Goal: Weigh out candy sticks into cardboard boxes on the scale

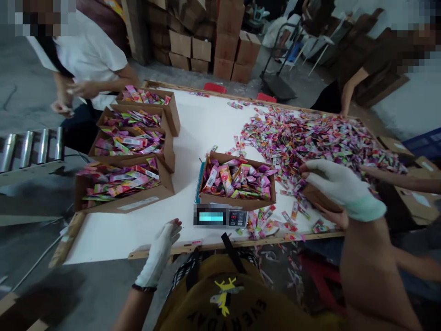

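My left hand [161,246], in a white glove with bare fingertips, rests near the table's front edge with its fingers stretched and nothing in it. My right hand [332,181], also white-gloved, is raised over the right side with its fingers curved and apart. Just below it is a brown cardboard box [319,198], with another person's hand [339,218] on its near side; whether my glove touches it I cannot tell. In front of me, a cardboard box [237,201] full of small colourful sachets [225,179] sits on a digital scale [237,218] with a lit display.
Several filled cardboard boxes [161,186] line the left of the white table [193,119]. A large heap of sachets [310,138] covers the right. A co-worker in white [93,50] stands far left; other people's arms reach in at right. A roller conveyor [34,147] is at left.
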Tool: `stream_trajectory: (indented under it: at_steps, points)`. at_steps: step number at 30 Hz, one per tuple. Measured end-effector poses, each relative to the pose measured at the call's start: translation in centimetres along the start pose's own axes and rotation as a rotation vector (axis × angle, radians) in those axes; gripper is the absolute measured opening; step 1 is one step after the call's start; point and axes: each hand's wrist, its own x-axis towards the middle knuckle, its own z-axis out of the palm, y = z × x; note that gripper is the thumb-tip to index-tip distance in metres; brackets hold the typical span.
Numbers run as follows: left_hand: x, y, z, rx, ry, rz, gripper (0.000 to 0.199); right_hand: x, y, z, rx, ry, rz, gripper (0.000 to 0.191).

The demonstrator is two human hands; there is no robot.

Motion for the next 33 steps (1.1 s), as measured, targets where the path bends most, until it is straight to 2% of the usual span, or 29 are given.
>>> stream_trajectory:
  at_steps: [2,5,8,10,14,16,19,21,24,27,30,33]
  points:
    - [0.1,0.6,0.7,0.013,-0.021,0.03,0.046,1.2,-3.0,1.8,0.097,-0.007,-0.076,0.032]
    - [0.4,1.0,1.0,0.014,-0.03,0.051,0.048,3.5,-6.9,4.6,0.158,-0.051,-0.263,0.025]
    - [0.6,0.6,0.7,0.004,-0.033,0.047,0.048,5.6,-9.7,7.4,0.186,-0.097,-0.444,0.028]
    - [0.6,0.1,0.3,0.001,-0.026,0.03,0.047,6.7,-11.2,9.1,0.166,-0.16,-0.51,0.034]
    - [0.1,-1.1,-0.8,-0.008,-0.001,0.007,0.044,8.5,-13.7,12.2,0.044,-0.343,-0.47,0.047]
    - [-0.2,-1.6,-1.3,-0.021,0.021,-0.004,0.042,9.1,-14.5,14.0,-0.02,-0.43,-0.435,0.047]
    - [-0.4,-2.1,-1.8,-0.04,0.053,-0.019,0.038,9.5,-14.6,16.3,-0.072,-0.511,-0.425,0.031]
    - [-0.4,-2.2,-2.0,-0.047,0.061,-0.019,0.036,9.5,-14.2,16.7,-0.055,-0.504,-0.441,0.018]
    - [-0.7,-1.9,-1.8,-0.049,0.068,-0.014,0.035,8.8,-12.8,15.0,0.006,-0.427,-0.452,0.016]
    - [-1.0,-1.4,-1.3,-0.036,0.068,-0.007,0.037,7.2,-10.1,10.9,0.066,-0.329,-0.402,0.013]
    - [-1.2,-1.1,-0.6,-0.013,0.026,-0.006,0.044,4.5,-5.9,6.2,0.102,-0.156,-0.237,0.016]
    - [-1.1,-1.1,0.0,-0.001,-0.016,0.0,0.05,1.0,-0.8,2.4,0.026,0.052,-0.011,0.023]
